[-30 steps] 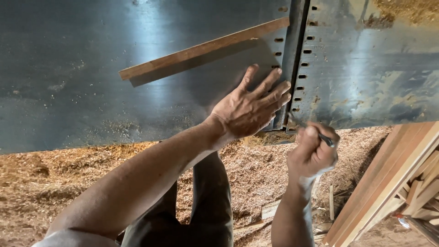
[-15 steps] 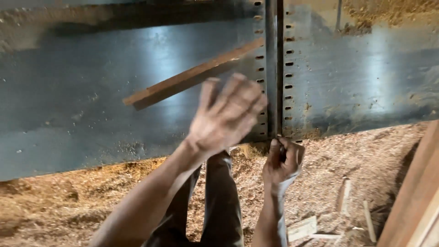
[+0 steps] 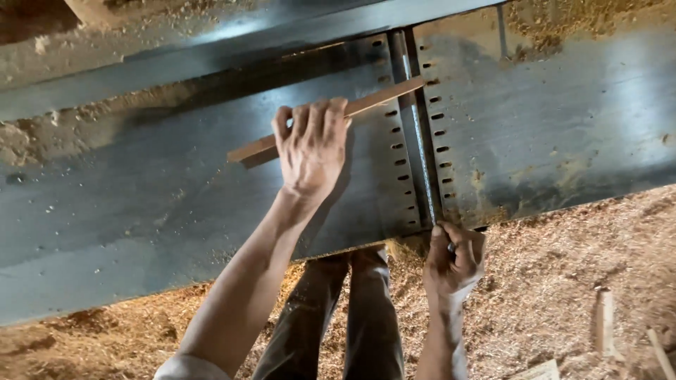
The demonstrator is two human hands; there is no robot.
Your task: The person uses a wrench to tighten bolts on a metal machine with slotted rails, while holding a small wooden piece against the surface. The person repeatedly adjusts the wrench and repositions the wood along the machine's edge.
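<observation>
The wooden strip (image 3: 366, 105) is a thin, narrow length of pale reddish-brown timber with a square-cut left end, lying flat on the grey metal machine table (image 3: 141, 204). It runs at a slant, its left end nearer and its right end farther, and that right end reaches the dark slot (image 3: 415, 127) that crosses the table from far to near. The middle of the strip is hidden under the left hand (image 3: 311, 144), whose fingers curl over its far edge and press it down against the metal, palm flat on the table just near of it; the hand is closed on the strip only loosely, more a hold-down than a full grasp.

Rows of small oblong holes (image 3: 394, 148) line both sides of the slot. The table surface is dull and scuffed, dusted with sawdust along its far edge and at the far right corner.

The right hand (image 3: 456, 259) is at the near edge of the table, right where the slot ends. It is curled into a fist around something small and dark that barely shows above the thumb; what that thing is cannot be told.

Below the table edge the person's dark trouser legs (image 3: 352, 317) stand on a floor thick with sawdust (image 3: 563, 281), with a few wood offcuts (image 3: 603, 320) lying to the right.
</observation>
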